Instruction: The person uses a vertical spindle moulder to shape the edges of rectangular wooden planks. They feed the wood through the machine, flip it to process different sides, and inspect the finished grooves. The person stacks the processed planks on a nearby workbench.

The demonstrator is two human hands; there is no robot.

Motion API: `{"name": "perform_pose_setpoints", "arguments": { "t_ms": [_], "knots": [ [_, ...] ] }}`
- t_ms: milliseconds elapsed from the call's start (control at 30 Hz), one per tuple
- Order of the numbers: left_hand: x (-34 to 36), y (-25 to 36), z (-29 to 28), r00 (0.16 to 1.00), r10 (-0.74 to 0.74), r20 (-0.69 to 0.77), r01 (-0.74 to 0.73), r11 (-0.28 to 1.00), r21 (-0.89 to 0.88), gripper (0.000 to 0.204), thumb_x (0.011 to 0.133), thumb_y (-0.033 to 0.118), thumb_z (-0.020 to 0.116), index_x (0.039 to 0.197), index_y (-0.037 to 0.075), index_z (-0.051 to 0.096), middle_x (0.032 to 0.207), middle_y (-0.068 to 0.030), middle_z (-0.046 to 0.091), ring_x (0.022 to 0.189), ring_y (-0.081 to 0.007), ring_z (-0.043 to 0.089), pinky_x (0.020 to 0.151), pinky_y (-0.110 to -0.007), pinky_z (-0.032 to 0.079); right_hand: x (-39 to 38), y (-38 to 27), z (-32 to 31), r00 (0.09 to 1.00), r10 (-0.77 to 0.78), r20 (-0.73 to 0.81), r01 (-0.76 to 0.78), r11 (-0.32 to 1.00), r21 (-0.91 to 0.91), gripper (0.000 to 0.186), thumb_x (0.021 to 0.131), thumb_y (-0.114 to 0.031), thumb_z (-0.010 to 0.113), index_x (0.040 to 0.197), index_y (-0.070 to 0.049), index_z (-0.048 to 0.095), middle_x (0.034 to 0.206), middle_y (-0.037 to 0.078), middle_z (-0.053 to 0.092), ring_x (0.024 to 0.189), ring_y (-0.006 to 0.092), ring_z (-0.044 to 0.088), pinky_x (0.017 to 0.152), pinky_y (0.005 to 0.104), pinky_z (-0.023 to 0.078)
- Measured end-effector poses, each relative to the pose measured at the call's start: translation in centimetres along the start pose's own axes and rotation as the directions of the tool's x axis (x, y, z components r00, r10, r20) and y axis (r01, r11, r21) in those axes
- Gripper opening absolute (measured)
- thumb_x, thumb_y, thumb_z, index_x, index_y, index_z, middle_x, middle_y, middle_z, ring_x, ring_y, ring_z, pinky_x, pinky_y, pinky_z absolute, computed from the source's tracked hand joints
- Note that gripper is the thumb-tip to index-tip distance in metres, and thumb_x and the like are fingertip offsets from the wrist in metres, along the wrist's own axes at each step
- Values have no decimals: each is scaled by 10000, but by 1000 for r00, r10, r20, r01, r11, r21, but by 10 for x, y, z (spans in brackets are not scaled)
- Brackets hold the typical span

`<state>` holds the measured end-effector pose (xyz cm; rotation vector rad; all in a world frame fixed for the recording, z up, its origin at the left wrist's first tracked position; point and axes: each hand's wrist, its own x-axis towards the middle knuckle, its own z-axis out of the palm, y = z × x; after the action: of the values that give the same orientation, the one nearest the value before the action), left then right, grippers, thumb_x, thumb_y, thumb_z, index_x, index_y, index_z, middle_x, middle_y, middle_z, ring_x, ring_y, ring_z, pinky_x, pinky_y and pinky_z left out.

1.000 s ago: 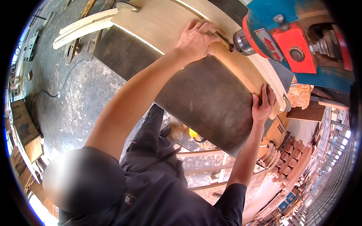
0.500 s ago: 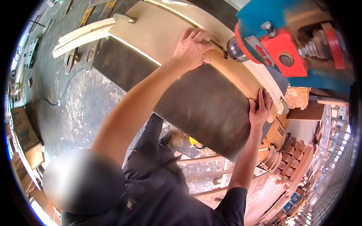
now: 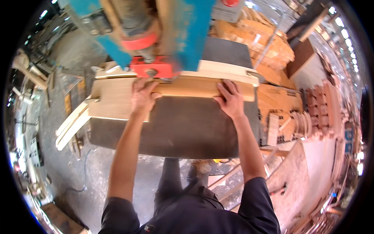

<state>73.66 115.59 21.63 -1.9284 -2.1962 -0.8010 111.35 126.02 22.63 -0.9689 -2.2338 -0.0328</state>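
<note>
A long wooden strip (image 3: pixel 187 89) lies along the guide boards at the far part of a dark metal machine table (image 3: pixel 193 126). My left hand (image 3: pixel 144 95) grips the strip's left part with curled fingers, beside a pale wide board (image 3: pixel 111 103) and just below the red block (image 3: pixel 150 66) of the blue machine (image 3: pixel 191 31); the tool under that block is mostly hidden. My right hand (image 3: pixel 230 97) grips the strip's right part, fingers over it and thumb toward its near edge. A pale fence board (image 3: pixel 210 66) runs behind the strip.
Curved pale pieces (image 3: pixel 72 124) stick out at the table's left. Cardboard (image 3: pixel 278 101) with small wooden parts and stacks of reddish wood pieces (image 3: pixel 323 109) stand at the right. Behind are yellowish heaped sheets (image 3: pixel 253 35). A hose (image 3: pixel 83 183) lies on the floor.
The view has swung round, so the machine now stands top centre instead of at the right and the table lies level. Both my hands still grip the strip.
</note>
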Motion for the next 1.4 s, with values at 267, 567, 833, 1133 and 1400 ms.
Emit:
{"name": "perform_pose_setpoints", "arguments": {
  "t_ms": [267,567,833,1133,1400],
  "knots": [
    [1,11,-16,1000,8,-11,-9,998,-54,494,730,271,900,1202,214,766,1318,-73,611,1325,-328,522,1184,-508,369,-4,2,2,1000,-22,2,22,999,-30,537,828,-366,839,1305,-143,733,1406,116,627,1288,395,575,1072,532,484],
    [5,13,-13,1000,18,16,-18,999,-40,505,759,265,887,1243,243,748,1323,-65,614,1323,-312,525,1173,-525,366,-4,8,4,1000,-11,12,11,999,-37,540,841,-399,822,1310,-146,731,1411,102,625,1295,386,574,1084,527,473],
    [8,11,-11,1000,11,11,-11,1000,1,496,783,292,870,1264,267,755,1361,-65,606,1323,-329,519,1190,-535,335,-2,7,7,1000,-2,3,2,999,-49,538,840,-391,826,1315,-157,729,1418,97,620,1298,380,571,1074,527,478],
    [7,11,-12,993,42,-113,-45,999,-18,459,706,253,901,1147,195,788,1332,-12,619,1307,-289,541,1157,-517,385,-36,31,-14,934,328,-139,-356,850,-387,771,751,-650,844,1376,-217,713,1403,246,595,1298,450,560,1072,552,475],
    [12,3,-9,985,165,-48,-170,977,-127,442,722,154,874,1152,138,776,1211,15,674,1269,-228,574,1019,-410,538,-61,57,-4,892,432,-132,-445,792,-418,828,744,-724,820,1447,-309,677,1272,242,615,1171,445,599,994,537,524]
  ]
}}
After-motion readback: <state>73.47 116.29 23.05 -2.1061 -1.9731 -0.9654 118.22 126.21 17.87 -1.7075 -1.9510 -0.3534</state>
